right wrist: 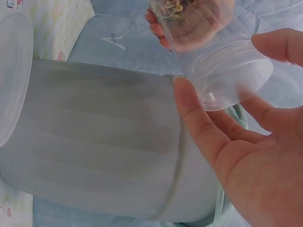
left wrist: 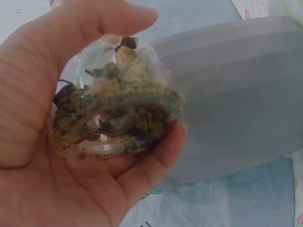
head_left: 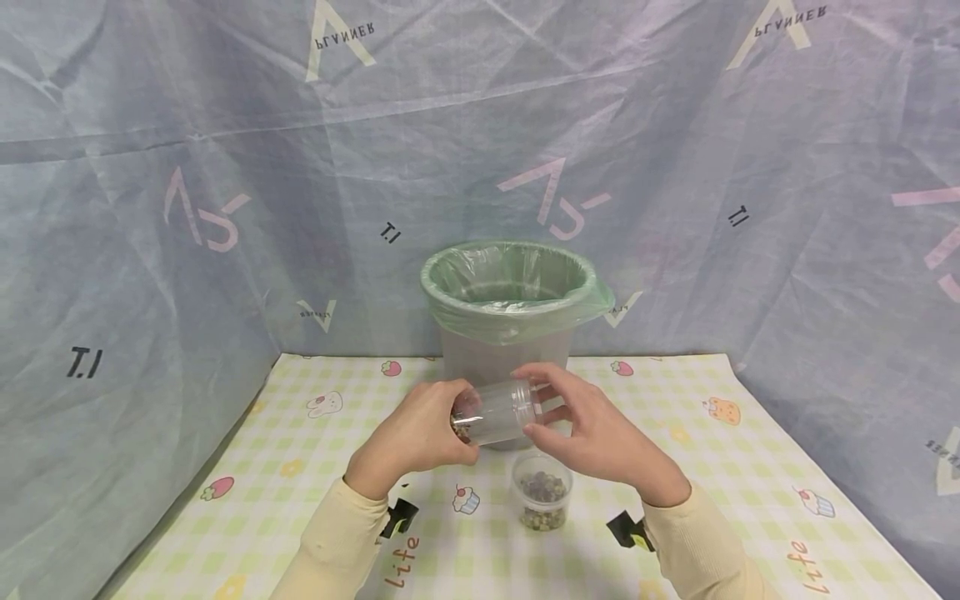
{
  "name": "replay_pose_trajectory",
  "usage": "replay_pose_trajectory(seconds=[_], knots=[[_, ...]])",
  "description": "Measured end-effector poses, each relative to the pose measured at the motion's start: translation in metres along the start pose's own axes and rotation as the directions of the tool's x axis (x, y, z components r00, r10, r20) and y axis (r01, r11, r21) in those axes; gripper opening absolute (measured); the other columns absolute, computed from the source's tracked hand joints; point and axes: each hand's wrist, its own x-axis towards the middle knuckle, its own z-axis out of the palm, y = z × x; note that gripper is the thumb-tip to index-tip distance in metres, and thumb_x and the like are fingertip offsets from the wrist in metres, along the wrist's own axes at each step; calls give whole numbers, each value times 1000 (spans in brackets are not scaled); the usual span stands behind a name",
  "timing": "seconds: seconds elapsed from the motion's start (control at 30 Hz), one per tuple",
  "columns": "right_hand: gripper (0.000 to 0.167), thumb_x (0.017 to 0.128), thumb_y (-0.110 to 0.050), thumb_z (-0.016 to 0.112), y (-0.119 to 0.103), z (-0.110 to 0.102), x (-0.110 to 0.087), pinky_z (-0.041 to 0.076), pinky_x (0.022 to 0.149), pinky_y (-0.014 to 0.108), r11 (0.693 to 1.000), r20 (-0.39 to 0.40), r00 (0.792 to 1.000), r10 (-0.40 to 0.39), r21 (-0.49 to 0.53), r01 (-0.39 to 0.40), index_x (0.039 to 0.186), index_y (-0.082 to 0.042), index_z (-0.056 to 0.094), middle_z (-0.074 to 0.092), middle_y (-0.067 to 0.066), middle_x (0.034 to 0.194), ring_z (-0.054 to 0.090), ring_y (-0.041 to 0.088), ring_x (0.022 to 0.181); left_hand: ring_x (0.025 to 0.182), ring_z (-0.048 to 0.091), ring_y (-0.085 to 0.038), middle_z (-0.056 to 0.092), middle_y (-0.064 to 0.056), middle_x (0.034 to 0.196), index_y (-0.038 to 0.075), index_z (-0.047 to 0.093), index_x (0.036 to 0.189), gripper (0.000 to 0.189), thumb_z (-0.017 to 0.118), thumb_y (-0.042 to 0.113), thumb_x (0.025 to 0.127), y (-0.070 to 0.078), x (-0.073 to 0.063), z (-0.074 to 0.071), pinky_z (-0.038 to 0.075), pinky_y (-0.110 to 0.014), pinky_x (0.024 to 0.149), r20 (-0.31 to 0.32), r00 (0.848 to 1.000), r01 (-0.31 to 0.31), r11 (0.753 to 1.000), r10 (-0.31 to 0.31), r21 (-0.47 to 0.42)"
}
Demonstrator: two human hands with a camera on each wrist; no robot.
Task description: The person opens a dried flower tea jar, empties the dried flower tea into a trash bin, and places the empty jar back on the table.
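Note:
My left hand (head_left: pixel 420 425) grips the base end of a clear plastic jar (head_left: pixel 495 414), which lies nearly sideways in the air with its threaded end towards the right. Dried yellow-green and dark plant bits (left wrist: pixel 113 113) are gathered at the base, within the left palm. At the threaded end, the thumb and fingers of my right hand (head_left: pixel 600 425) hold the rim. Whether a clear lid covers that end I cannot tell. Below the hands, a small clear tub (head_left: pixel 543 492) stands upright on the table, with dark and greenish bits inside.
Behind the jar stands a grey bin (head_left: pixel 506 354) lined with a green plastic bag (head_left: pixel 495 325). A checked cloth (head_left: pixel 300 492) with printed cartoons covers the table. Grey-blue fabric (head_left: pixel 300 183) hangs around the back and sides.

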Motion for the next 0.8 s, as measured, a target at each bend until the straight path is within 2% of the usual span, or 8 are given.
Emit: replay_pose_trajectory(seconds=[0.37,0.57,0.8], knots=[[63,87,1,73,-1,3,1,57,93,34,997,-29,997,-76,21,77,143,-16,49,54,-7,139,60,19,122,75,59,-9,66,8,88,15,68,104,41,84,15,65,1,0,0,52,-31,73,11,1000,4,1000,-4,5],[63,85,4,73,-1,5,0,58,93,36,992,-37,992,-123,-28,122,140,-16,49,53,-6,138,57,20,124,79,61,-8,67,8,91,14,69,105,43,85,15,65,1,-1,0,53,-31,77,15,1000,7,1000,-7,2],[63,84,5,73,-2,5,0,58,93,35,991,-43,990,-132,-35,130,138,-16,50,53,-5,136,56,18,124,77,60,-8,66,8,89,13,69,104,43,85,15,64,2,-1,0,52,-31,75,15,1000,7,1000,-7,3]])
